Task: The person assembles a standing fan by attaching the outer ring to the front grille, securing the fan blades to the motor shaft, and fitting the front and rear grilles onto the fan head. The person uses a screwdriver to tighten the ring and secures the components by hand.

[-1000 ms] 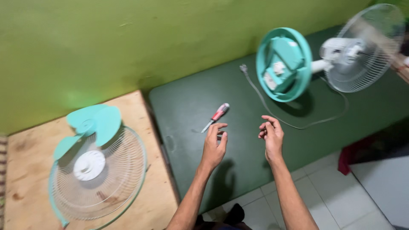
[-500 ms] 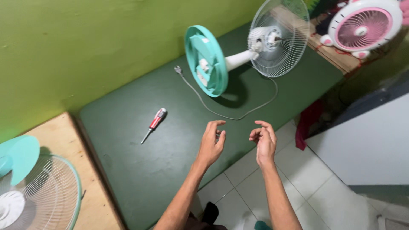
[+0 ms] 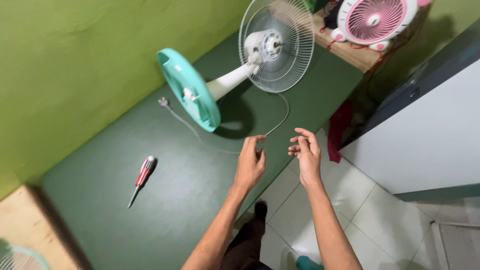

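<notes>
My left hand [image 3: 251, 163] and my right hand [image 3: 305, 153] hover side by side over the front edge of a dark green table [image 3: 175, 200], both empty with fingers loosely curled and apart. Just beyond them a fan lies on its side: a round teal base [image 3: 189, 90], a white neck [image 3: 227, 81] and a wire grille [image 3: 277, 42] around the white motor. Its grey cord [image 3: 280, 117] loops past my fingertips to a plug [image 3: 162, 102]. A red-and-white-handled screwdriver [image 3: 142, 177] rests on the table to the left of my left hand.
A green wall [image 3: 75, 60] backs the table. A pink and white fan [image 3: 374, 19] sits on a wooden shelf at the top right. A white cabinet [image 3: 430, 140] stands at the right over a white tiled floor [image 3: 380, 220]. A wooden bench [image 3: 20, 230] with a grille is at the bottom left.
The view has swung right: the teal fan and screwdriver slid left and nearer, the wooden bench nearly left view. Both hands stayed raised and empty, now close to the fan's cord.
</notes>
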